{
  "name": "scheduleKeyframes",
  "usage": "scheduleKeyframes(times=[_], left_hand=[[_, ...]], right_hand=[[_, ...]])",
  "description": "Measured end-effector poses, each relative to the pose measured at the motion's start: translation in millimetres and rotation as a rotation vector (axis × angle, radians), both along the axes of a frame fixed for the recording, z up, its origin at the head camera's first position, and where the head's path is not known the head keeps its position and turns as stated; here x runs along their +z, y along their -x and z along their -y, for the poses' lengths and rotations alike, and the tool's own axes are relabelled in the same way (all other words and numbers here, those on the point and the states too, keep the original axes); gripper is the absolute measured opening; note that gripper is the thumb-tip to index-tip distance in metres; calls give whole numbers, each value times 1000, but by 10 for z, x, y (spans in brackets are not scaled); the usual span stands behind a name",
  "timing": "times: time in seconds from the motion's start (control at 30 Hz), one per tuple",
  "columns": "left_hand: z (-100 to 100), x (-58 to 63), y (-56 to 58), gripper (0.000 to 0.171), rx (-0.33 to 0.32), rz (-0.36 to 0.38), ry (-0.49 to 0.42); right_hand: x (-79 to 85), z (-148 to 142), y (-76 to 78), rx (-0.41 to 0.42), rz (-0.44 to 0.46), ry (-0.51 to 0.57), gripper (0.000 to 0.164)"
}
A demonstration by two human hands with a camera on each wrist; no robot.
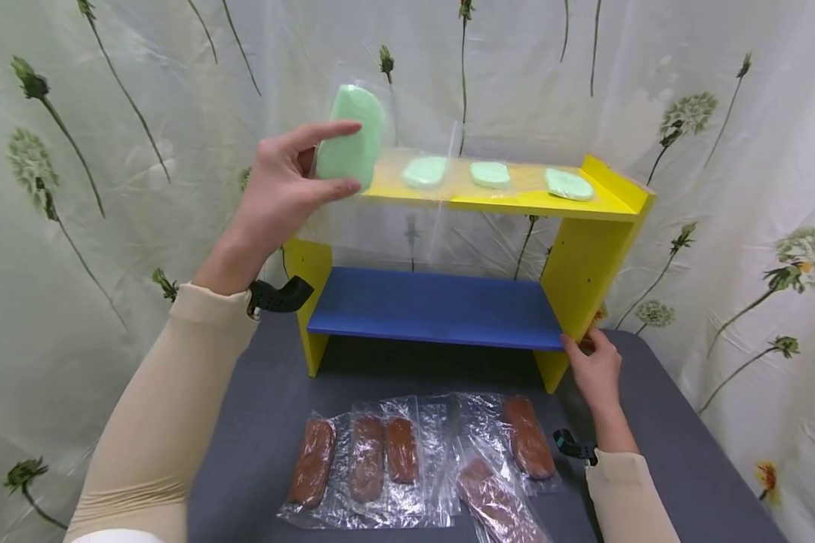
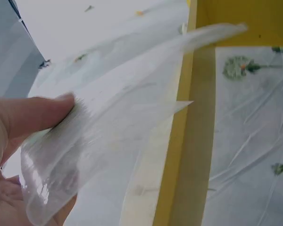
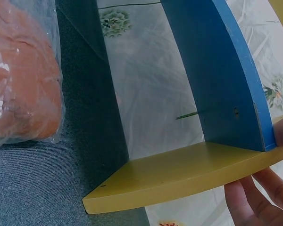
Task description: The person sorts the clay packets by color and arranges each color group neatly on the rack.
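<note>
Between thumb and fingers, my left hand (image 1: 278, 181) pinches a pale green slab (image 1: 353, 139) in a clear plastic bag, held up at the left end of the shelf unit's top board. In the left wrist view the clear bag (image 2: 61, 160) trails from the thumb toward the yellow edge. My right hand (image 1: 599, 377) grips the yellow side panel (image 1: 587, 264) of the small shelf unit, thumb at the corner of the blue middle board (image 1: 435, 305). Seen from the right wrist, the fingertips (image 3: 236, 197) lie against the panel's outer face.
Pale green pieces (image 1: 492, 175) in clear film lie along the yellow top board. In front of the unit, several reddish-brown slabs (image 1: 312, 460) in clear bags lie on the dark grey table (image 1: 244, 437). Behind hangs a white curtain (image 1: 720, 226) with printed dandelions.
</note>
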State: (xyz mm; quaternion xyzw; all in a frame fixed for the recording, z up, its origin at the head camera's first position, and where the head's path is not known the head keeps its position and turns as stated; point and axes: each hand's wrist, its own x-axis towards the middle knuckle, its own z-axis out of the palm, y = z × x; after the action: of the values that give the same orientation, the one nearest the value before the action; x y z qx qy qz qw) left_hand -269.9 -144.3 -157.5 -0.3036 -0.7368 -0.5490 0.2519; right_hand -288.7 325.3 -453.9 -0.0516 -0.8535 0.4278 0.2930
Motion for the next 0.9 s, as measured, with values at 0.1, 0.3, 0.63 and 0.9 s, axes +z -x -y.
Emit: scheduleKeyframes(times=[0.1,0.3,0.63,0.9], left_hand=[[-29,175,20,58,43,19,-49],[-15,379,226,59,68,104,-102],[-51,461,630,58,166,229,-6],[-35,366,880,61,256,313,123]], right_hand=[[13,-3,3,3,-5,-1,36],[13,-4,15,4,-16,-3,37],[-14,1,18,20,-16,0,38],[2,-13,20,32,-29,7,37]])
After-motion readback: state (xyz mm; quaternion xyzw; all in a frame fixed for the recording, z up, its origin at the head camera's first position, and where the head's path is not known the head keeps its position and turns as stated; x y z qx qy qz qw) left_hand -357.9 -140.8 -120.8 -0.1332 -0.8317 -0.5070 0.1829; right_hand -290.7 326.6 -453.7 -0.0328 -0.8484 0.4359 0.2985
